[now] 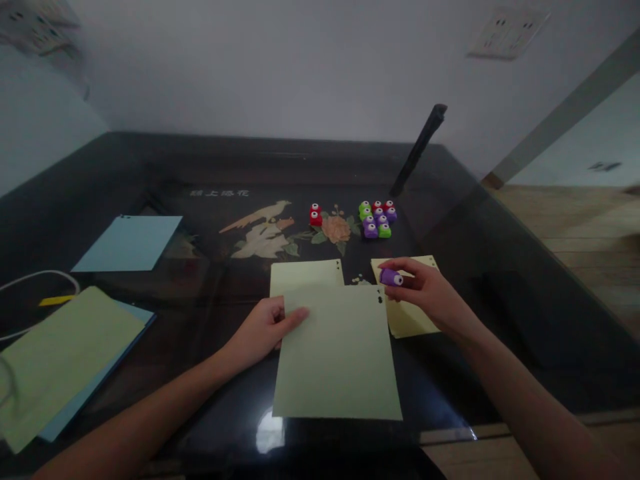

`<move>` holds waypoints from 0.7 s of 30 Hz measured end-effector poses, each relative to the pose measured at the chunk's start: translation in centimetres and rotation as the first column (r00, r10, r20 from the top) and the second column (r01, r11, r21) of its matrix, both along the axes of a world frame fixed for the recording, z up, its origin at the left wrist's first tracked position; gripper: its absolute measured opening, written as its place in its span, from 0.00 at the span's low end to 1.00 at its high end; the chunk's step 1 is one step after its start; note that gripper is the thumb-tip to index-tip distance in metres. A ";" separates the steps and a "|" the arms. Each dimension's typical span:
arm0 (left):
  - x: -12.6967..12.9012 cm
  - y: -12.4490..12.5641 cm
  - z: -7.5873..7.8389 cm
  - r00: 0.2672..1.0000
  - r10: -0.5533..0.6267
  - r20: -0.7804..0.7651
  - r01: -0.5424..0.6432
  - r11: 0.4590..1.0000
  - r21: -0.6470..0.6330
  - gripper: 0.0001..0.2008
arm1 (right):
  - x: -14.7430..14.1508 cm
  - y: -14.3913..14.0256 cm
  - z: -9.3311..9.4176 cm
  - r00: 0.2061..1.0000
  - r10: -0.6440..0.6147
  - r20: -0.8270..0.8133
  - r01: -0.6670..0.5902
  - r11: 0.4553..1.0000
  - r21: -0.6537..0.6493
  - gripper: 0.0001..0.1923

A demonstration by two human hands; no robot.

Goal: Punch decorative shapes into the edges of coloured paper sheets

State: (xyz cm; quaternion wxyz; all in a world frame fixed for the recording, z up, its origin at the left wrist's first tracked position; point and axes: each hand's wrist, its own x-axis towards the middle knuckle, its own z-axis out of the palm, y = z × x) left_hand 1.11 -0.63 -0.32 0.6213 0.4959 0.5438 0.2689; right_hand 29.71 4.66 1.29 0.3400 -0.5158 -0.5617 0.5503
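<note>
We hold the pale green sheet (337,353) with our left hand (265,327); the thumb and fingers pinch its left edge near the top, and the sheet lies flat on the dark glass table (500,300). Our right hand (425,293) is closed around a small purple punch (391,277), which stands just at the top right corner of this sheet, where 2 small dark holes seem already cut. We judge that the step in hand is the punching of the sheet's corner. The next move, we think, needs the punch slot slid exactly over the paper edge, and a firm press with the thumb while the left hand keeps the sheet from slipping.

Behind the sheet lie 2 yellow sheets (306,275), one partly under our right hand. Further back stand the other punches (377,219) in a group, and 2 red ones (315,213) apart from them. At the left we see a blue sheet (127,243) and a stack of paper (65,360)
</note>
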 end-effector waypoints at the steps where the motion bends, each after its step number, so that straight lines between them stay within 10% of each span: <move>1: 0.1 0.0 0.0 1.000 0.001 0.000 -0.001 1.000 -0.001 0.16 | 0.0 -0.3 -0.2 0.999 -0.009 -0.048 0.007 1.000 -0.028 0.23; 21: -0.3 0.6 0.4 0.996 0.038 -0.082 -0.039 0.999 -0.001 0.15 | 0.9 -0.9 -1.2 0.977 0.048 -0.206 -0.080 0.985 -0.151 0.21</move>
